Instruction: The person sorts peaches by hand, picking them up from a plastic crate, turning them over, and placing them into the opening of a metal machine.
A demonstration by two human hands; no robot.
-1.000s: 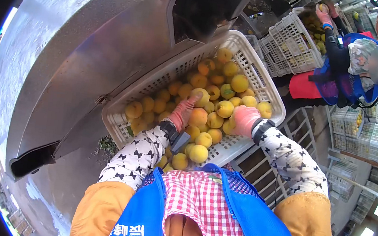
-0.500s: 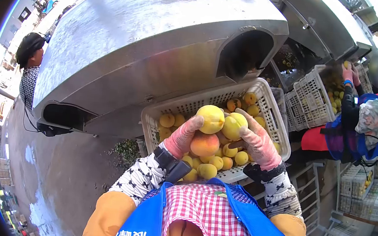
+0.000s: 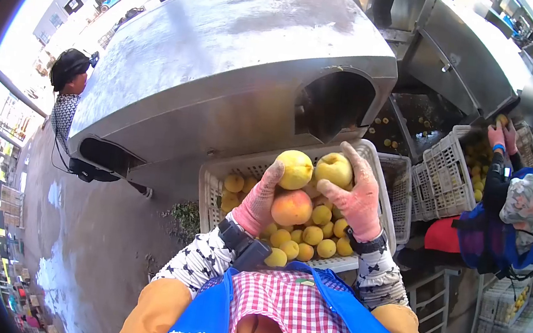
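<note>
My left hand (image 3: 257,206), in a pink-palmed glove, is closed around two peaches: a yellow peach (image 3: 294,170) on top and a red-orange peach (image 3: 292,207) below it. Beside these, a pale yellow peach (image 3: 334,169) sits between the thumb and fingers of my right hand (image 3: 364,200), its stem hollow showing. Both hands are above a white plastic crate (image 3: 381,173) with many yellow peaches (image 3: 312,235) in it. My hands hide part of the crate's contents.
A large metal machine housing (image 3: 225,63) with arched openings stands just beyond the crate. On the right, a co-worker (image 3: 525,202) handles fruit over another white crate (image 3: 439,176). Another person (image 3: 67,98) stands at the far left. A metal rail (image 3: 431,304) is near my right side.
My right hand has moved slightly away from my left, and its peach is turned so the stem hollow faces up. My left hand keeps its two peaches. The head view has shifted a little.
</note>
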